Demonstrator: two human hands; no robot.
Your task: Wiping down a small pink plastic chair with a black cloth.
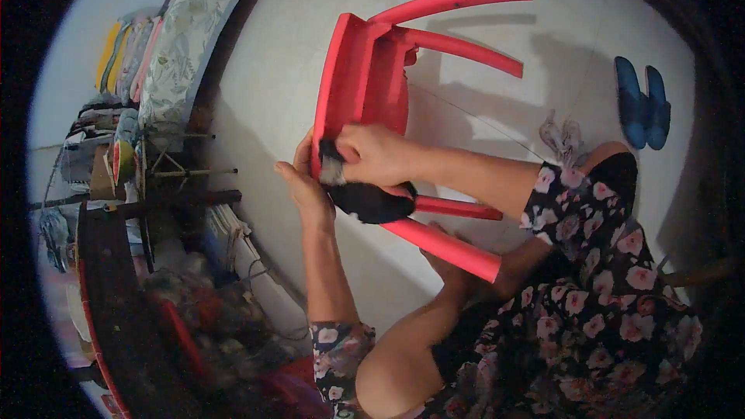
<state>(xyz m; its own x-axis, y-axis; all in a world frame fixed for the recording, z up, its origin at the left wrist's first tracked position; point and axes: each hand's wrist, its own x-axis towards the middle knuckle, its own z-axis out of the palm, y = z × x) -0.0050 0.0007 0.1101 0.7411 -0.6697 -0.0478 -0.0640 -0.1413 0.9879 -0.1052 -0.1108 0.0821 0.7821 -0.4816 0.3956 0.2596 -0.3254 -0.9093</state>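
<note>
A red plastic stool [337,77] lies on its side in front of me, its legs pointing to the right. My right hand [372,154] is closed on a black and grey cloth [372,202], pressing it to the underside of the seat near the rim. Part of the cloth hangs below that hand, over the lower end of the stool. At the seat's left edge, my left hand [306,186] holds the stool with its thumb sticking out; its other fingers are partly hidden behind the rim.
Blue slippers [642,105] and a crumpled pale cloth [562,138] lie on the light tiled floor [272,54] to the right. Folded clothes [128,58] are stacked at the far left beside a patterned cover [194,31]. Dark shelving with clutter [209,295] stands at the lower left.
</note>
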